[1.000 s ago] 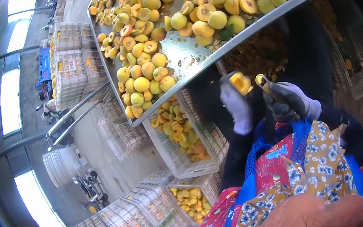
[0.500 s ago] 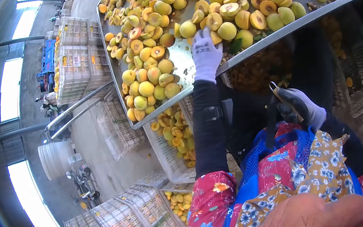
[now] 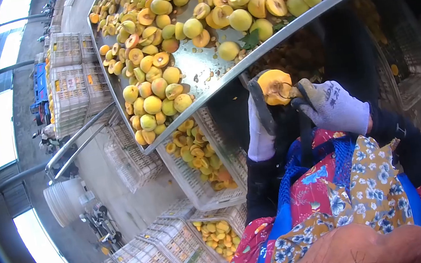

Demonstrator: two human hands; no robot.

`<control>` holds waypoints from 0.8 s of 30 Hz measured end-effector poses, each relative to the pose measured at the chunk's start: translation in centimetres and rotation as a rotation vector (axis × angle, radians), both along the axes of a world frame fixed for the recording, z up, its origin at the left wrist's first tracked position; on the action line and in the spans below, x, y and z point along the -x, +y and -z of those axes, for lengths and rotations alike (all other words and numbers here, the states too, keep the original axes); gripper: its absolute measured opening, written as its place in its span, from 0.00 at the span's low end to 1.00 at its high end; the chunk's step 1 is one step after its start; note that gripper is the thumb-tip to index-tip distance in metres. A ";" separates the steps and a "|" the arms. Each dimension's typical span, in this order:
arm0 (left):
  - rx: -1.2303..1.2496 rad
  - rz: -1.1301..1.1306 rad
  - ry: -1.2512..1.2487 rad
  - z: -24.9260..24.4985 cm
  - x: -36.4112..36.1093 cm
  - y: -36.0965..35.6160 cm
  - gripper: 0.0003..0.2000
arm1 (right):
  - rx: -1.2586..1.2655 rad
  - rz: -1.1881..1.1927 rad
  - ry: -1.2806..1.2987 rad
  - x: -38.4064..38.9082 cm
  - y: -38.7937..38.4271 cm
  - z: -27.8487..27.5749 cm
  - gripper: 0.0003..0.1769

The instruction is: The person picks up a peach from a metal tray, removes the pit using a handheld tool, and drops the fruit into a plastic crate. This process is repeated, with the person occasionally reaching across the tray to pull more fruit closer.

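The piece of fruit (image 3: 275, 87) sits between the two hands, off the far, right-hand side of the left hand (image 3: 260, 124) and straight to the left of the right hand's fingertips. The left hand is the one that bears it: its grip is closed about the fruit's left edge, with the dark-coated palm turned to the right and the fingers running from near to far. The fruit's yellow flesh shows toward the viewer (how far the fingers wrap behind it cannot be told).

The right hand (image 3: 337, 107) comes in from the right, its fingers bent and pointing left. Its grip is drawn together, thumb against fingers, and seems to pinch a small tool (image 3: 295, 90), of which only a short bit shows. The tool's long axis looks to run roughly from right to left, toward the fruit's right side, where a thin dark curve crosses the flesh. That curve may be the tool's end, but it is too fine to be sure. So the tool lies between the right hand and the fruit, and the two hands face each other across them.

Both hands are on the near side of the desk (image 3: 192, 61), below and just beside its metal rim. The nearest loose fruit on it, a whole yellow-green one (image 3: 229, 51), lies far and left of the held piece.
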State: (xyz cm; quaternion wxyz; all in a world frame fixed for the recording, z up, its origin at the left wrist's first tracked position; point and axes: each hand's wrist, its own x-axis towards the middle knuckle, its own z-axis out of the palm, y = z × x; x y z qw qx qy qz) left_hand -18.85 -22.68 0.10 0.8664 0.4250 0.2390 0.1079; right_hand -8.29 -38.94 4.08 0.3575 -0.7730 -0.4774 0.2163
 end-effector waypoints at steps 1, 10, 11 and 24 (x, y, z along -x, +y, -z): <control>-0.093 0.008 0.010 -0.9 0.0 -0.9 0.27 | 0.057 0.000 -0.013 0.2 -0.2 -0.1 0.16; -0.441 -0.145 0.085 1.0 1.0 -3.4 0.22 | 0.126 -0.041 -0.003 1.8 -1.4 2.1 0.20; -0.502 -0.169 0.103 1.4 1.0 -3.6 0.21 | 0.122 -0.048 0.013 2.0 -1.5 2.3 0.20; -0.824 -0.183 0.137 1.0 0.4 -4.3 0.16 | 0.091 0.050 0.088 2.8 -1.9 2.9 0.24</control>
